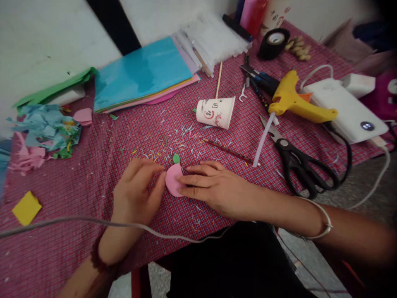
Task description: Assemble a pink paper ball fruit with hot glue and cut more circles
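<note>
Head view: spread right hand (221, 191) touches rounded pink paper (173, 181); left hand (135, 190) curls alongside, grip unclear.

Mostly single items are counted on the counter (77, 186).
One pink paper disc (174, 180) is counted near the middle, with one green leaf (176, 158) just beyond; at left, one yellow square (27, 208). Toward the right, one pencil (228, 150), one lying paper cup (216, 112), one pair of scissors (290, 159), one glue gun (287, 97) and one tape roll (263, 50) are counted.
</note>
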A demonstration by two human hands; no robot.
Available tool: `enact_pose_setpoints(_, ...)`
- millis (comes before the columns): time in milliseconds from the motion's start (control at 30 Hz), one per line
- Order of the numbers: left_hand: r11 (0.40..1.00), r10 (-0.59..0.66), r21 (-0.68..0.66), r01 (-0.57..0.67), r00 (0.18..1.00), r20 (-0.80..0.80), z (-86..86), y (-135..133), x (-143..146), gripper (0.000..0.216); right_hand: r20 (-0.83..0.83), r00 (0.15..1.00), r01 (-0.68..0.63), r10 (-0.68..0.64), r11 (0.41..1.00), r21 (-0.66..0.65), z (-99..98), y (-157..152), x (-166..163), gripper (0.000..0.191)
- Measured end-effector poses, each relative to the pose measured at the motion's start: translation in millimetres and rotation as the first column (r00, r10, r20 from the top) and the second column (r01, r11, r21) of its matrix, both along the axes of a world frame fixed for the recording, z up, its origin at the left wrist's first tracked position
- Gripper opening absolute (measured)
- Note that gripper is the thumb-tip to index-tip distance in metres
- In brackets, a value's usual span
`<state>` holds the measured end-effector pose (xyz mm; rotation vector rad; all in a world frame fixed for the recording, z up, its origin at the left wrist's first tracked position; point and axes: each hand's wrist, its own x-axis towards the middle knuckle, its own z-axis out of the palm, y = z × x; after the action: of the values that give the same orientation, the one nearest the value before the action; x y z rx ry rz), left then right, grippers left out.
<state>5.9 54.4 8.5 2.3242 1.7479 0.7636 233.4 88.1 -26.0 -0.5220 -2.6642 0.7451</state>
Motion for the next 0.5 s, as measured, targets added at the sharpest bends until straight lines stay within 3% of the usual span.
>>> enact_pose_setpoints(100,0.973,-0.176,0.104,0.204,0.957,-0.232,-3.1,-20,6,0.013,-0.009,1.0,0.021,-0.021,0.999,-0.036,2.7,1,2,0.046)
enact_pose_setpoints(233,0.934,-0.228,0.172,0.313,0.893,-0.389,-13.9,-38,8,0.02,-0.034,0.997,0.069,-0.072,0.995,-0.072,4.6,2,2,0.049)
enact_pose_setpoints(500,0.935,-0.286,0.109,0.337,0.9,-0.329,-31.4,-42,-2,0.025,0.175,0.98,0.076,-0.097,0.989,0.124,9.5,-2,-9,0.046)
